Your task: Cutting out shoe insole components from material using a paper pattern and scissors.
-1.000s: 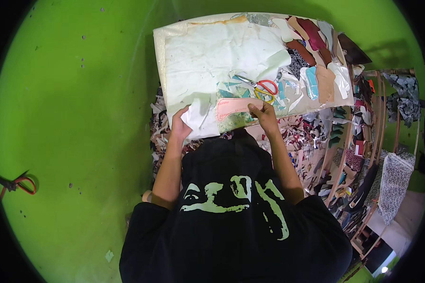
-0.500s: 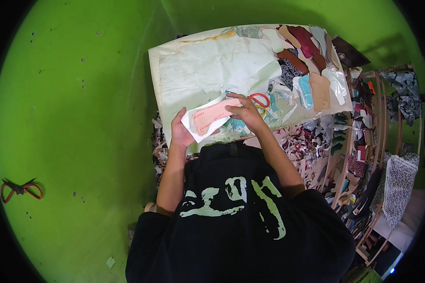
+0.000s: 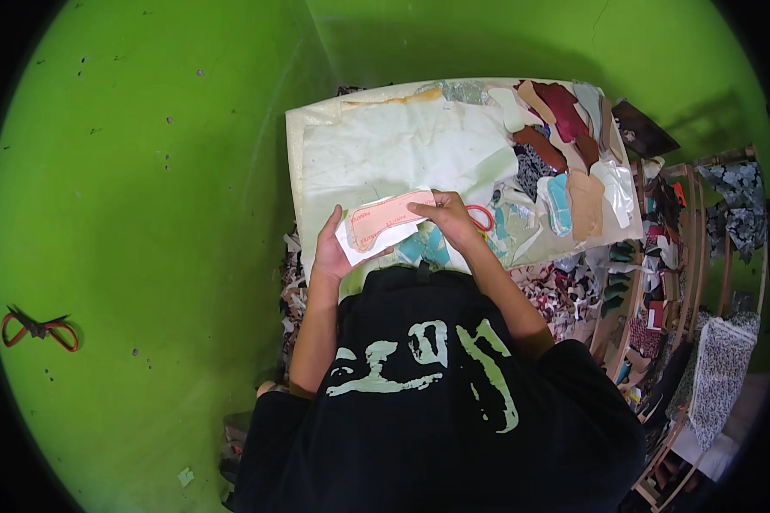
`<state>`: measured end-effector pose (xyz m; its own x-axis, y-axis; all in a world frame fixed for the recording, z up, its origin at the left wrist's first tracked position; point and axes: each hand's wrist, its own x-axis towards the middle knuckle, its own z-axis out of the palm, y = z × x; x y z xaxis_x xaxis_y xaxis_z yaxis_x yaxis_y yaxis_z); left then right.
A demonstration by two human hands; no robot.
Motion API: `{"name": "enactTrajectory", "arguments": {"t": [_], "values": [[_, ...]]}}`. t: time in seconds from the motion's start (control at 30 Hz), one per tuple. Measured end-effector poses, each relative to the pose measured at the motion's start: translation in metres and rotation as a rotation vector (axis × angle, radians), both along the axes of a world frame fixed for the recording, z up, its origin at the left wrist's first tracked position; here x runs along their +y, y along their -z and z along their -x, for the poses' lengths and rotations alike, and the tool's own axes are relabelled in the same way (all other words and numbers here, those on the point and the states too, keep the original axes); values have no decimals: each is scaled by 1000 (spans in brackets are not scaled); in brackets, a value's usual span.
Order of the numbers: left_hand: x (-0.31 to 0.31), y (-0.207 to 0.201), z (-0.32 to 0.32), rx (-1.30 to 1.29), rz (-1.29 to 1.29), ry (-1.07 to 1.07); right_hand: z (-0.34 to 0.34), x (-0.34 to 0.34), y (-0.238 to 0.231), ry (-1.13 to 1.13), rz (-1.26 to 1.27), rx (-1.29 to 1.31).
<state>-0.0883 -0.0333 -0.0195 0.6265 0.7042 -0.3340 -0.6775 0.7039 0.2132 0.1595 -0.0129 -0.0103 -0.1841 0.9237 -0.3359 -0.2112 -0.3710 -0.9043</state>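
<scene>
A pink insole-shaped piece (image 3: pixel 383 224) with red print lies against a white sheet (image 3: pixel 351 250), both held above the near part of the worktable. My left hand (image 3: pixel 331 250) grips the sheet's left end, its thumb pointing up along the edge. At the other end, my right hand (image 3: pixel 452 219) pinches pink piece and sheet together, with the thumb pressed on top. Just right of that hand shows the red handle of a pair of scissors (image 3: pixel 485 219), its remainder mostly hidden. Teal scraps (image 3: pixel 435 248) lie on the table below the sheet.
Insole-shaped cutouts in maroon (image 3: pixel 561 109), tan (image 3: pixel 585 203) and other colours cover the table's right side. A crumpled white sheet (image 3: pixel 402 141) spreads over its left. Fabric scraps (image 3: pixel 560 299) heap beneath, beside a wooden rack (image 3: pixel 693 248). Red-handled scissors (image 3: pixel 40 328) hang on the green wall.
The whole view has shifted, so the table sits lower in the picture. Both hands keep hold of the pink piece and sheet; my right hand now covers more of the scissors.
</scene>
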Motion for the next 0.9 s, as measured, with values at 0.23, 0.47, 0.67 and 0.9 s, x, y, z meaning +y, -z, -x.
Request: {"name": "enactTrajectory", "arguments": {"t": [0.23,0.47,0.67,0.9], "values": [[15,-11,9,266,-206,50,4,14,-28,-132,-70,-293],[16,-9,13,203,-131,81,0,11,-32,-51,189,148],[14,16,20,353,-165,91,-11,14,-4,18,-303,-102],[5,-4,20,126,-348,0,-3,14,-46,40,-220,-25]]}}
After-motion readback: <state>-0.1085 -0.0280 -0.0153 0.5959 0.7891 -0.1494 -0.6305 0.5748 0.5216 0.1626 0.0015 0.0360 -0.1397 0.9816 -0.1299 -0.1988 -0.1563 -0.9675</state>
